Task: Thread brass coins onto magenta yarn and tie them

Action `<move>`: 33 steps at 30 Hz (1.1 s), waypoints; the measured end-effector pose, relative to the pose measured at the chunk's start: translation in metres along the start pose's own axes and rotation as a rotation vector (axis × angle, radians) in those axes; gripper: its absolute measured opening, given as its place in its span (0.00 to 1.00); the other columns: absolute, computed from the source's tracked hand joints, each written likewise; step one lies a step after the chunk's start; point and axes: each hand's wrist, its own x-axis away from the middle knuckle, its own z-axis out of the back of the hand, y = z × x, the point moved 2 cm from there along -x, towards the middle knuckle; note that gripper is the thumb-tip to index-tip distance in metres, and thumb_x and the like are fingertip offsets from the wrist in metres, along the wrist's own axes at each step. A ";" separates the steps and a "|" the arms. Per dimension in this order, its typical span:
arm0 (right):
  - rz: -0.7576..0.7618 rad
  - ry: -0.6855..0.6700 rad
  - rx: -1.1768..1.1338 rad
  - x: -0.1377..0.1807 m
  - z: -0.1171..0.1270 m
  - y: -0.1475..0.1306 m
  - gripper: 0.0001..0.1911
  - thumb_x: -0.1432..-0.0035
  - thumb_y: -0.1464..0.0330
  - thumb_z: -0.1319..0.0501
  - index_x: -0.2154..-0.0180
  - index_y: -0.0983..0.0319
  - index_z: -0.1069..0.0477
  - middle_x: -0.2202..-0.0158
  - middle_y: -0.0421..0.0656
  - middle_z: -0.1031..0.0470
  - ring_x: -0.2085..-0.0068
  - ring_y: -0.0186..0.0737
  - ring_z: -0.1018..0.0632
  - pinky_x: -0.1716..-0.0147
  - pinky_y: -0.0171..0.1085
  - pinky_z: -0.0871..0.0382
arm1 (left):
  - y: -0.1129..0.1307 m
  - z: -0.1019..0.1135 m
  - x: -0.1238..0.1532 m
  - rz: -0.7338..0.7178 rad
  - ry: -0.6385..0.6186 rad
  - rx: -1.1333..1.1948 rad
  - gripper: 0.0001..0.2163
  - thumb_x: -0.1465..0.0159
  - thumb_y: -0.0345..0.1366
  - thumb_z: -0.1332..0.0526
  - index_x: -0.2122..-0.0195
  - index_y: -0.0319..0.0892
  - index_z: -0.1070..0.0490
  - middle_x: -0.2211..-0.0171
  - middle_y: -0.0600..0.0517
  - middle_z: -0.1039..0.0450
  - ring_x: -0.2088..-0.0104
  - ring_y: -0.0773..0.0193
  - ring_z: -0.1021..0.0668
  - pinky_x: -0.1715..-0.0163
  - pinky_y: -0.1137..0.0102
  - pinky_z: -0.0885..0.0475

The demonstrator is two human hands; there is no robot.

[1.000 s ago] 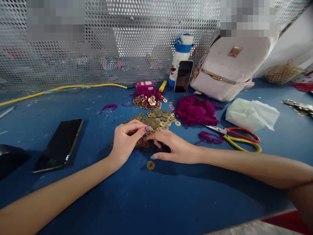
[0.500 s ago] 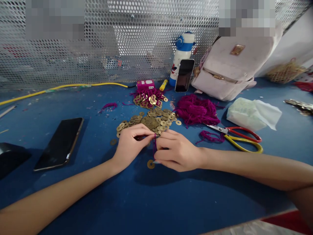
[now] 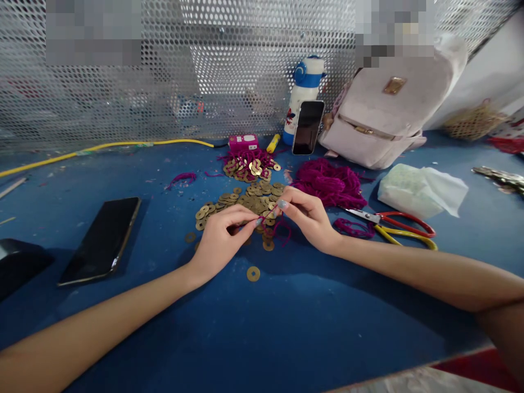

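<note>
My left hand (image 3: 223, 237) pinches a thin purple cord (image 3: 282, 229) between thumb and forefinger. To its right, my right hand (image 3: 309, 215) is closed on the same cord, a short stretch of which runs between the two hands. Loose cord ends hang below my right fingers. Just behind my hands spreads a heap of brass coins (image 3: 256, 203) with holes in their middles. One single coin (image 3: 253, 274) lies on the blue table in front of my hands. Whether a coin hangs on the held cord is hard to make out.
A purple yarn bundle (image 3: 329, 183), scissors (image 3: 370, 217) and a tissue pack (image 3: 421, 188) lie to the right. Corded coins (image 3: 248, 168) lie by a pink box (image 3: 243, 142). A phone (image 3: 102, 240) lies left; another phone (image 3: 308, 128) leans on a bottle (image 3: 305, 87) beside a backpack (image 3: 380, 109).
My right hand has moved up and away from the single coin, turning so its thumb shows. The cord, earlier hanging downward, now slants between both hands. My left hand has barely moved.
</note>
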 end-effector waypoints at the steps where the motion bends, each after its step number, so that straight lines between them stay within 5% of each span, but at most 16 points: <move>1: -0.016 0.008 0.000 0.000 0.000 0.001 0.17 0.34 0.59 0.42 0.72 0.61 0.26 0.72 0.41 0.29 0.68 0.35 0.30 0.66 0.37 0.36 | 0.000 0.000 0.000 0.000 -0.008 0.005 0.08 0.35 0.33 0.39 0.67 0.40 0.20 0.67 0.48 0.22 0.71 0.65 0.23 0.77 0.74 0.32; 17: -0.073 0.066 0.001 -0.002 0.003 0.007 0.15 0.37 0.59 0.39 0.69 0.59 0.19 0.75 0.40 0.31 0.72 0.34 0.33 0.71 0.36 0.39 | 0.000 0.000 -0.001 0.011 -0.023 0.018 0.07 0.37 0.31 0.39 0.68 0.39 0.20 0.67 0.48 0.21 0.72 0.65 0.22 0.77 0.73 0.31; 27: -0.023 0.042 0.027 -0.001 0.003 0.006 0.13 0.36 0.61 0.39 0.68 0.58 0.18 0.76 0.39 0.33 0.73 0.33 0.33 0.72 0.35 0.40 | 0.001 -0.003 -0.002 -0.052 -0.160 0.030 0.07 0.36 0.29 0.37 0.66 0.42 0.19 0.63 0.50 0.19 0.63 0.62 0.19 0.62 0.70 0.28; 33: -0.018 0.037 0.016 0.000 0.003 0.005 0.13 0.36 0.62 0.39 0.69 0.60 0.20 0.75 0.40 0.31 0.71 0.34 0.32 0.71 0.36 0.38 | 0.000 -0.003 -0.003 -0.018 -0.136 0.032 0.06 0.38 0.29 0.38 0.68 0.39 0.20 0.66 0.49 0.20 0.67 0.64 0.21 0.68 0.72 0.30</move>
